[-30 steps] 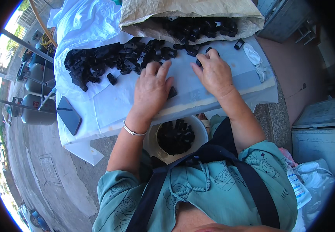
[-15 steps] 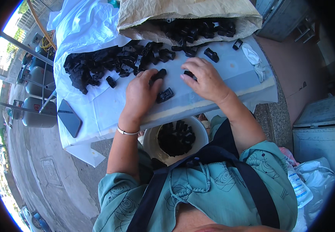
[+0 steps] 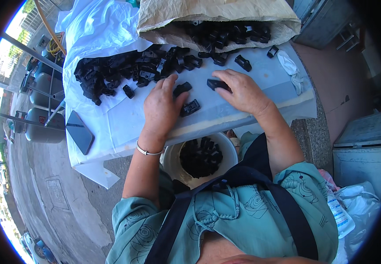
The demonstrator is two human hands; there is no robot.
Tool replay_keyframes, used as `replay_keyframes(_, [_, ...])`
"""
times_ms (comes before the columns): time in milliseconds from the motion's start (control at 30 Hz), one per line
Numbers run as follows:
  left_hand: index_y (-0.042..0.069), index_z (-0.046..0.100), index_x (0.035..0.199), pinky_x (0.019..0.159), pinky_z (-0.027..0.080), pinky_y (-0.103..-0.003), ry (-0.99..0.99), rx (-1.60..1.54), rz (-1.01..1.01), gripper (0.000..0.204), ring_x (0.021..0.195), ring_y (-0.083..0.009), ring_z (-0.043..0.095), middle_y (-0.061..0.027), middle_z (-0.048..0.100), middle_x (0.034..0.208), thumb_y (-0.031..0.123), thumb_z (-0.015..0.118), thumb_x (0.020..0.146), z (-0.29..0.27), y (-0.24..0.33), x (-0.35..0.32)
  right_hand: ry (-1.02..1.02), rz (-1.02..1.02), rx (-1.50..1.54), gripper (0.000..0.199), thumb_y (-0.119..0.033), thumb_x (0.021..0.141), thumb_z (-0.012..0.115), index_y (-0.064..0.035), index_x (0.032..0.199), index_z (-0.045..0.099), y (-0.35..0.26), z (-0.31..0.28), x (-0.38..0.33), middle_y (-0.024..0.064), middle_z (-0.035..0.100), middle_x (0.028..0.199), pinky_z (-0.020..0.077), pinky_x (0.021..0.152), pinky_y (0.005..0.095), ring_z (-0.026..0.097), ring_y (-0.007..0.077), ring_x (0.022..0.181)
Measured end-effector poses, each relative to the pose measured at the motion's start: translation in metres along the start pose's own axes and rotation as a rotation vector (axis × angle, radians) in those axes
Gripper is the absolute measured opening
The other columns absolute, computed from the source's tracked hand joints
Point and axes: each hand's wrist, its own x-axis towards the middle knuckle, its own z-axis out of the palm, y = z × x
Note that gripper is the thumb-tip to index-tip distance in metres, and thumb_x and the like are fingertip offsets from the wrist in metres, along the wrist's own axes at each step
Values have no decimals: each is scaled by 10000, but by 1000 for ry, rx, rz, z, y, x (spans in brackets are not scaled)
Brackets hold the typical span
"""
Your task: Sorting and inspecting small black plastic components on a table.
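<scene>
My left hand (image 3: 160, 106) rests over the table with its thumb and fingers apart. In the gap beside them lies a small black plastic part (image 3: 182, 89), and I see no grip on it. Between the thumb and fingers of my right hand (image 3: 246, 93) is another black plastic part (image 3: 217, 84), dark and oblong. A third part, a black plastic piece with openings (image 3: 190, 108), lies nearer the table's front edge. Beyond my left hand spreads a heap of similar black parts (image 3: 111, 72) on white plastic sheeting.
A tan paper sack (image 3: 217, 11) full of black parts opens toward me. A white bucket (image 3: 232, 160) holding more stands below the table edge. A dark phone (image 3: 79, 133) lies at the left, and a white glove (image 3: 289, 66) at the right beside loose parts.
My right hand has shifted slightly right, and more of the part in it shows. My left fingers have spread away from the part beside them. The view has moved slightly.
</scene>
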Motion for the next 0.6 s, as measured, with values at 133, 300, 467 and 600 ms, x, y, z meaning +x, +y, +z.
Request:
replay_keyframes(133, [72,639,1130,711,543,-374,-137,-126,34,407,818,-317,675,-118,692,955,129,770,749,0,-12,-3,-196,51,102,301,-122,875,660,10,1144,642,-6,-7,6,163,625,1066,519,866,357,636,331,949])
replay_keyframes(300, [99,585,1232,680,543,-331,-234,-339,-118,555,716,-215,648,-82,697,933,46,780,715,-4,-10,-8,-91,10,31,292,-114,881,656,1,1149,637,-4,-7,2,140,634,992,529,812,359,642,309,919])
replay_keyframes(467, [95,542,1288,667,543,-323,-264,-350,-123,624,689,-197,634,-81,711,954,32,779,715,-5,-10,-7,-77,27,189,299,-95,859,681,-13,1144,643,-20,3,8,130,643,983,536,802,359,648,294,905])
replay_keyframes(600, [91,502,1326,672,546,-324,-205,-383,-29,684,715,-210,660,-90,722,963,37,787,707,4,-17,-11,61,-277,281,296,-76,819,709,-63,1112,677,-27,34,13,120,668,1019,534,802,374,653,287,910])
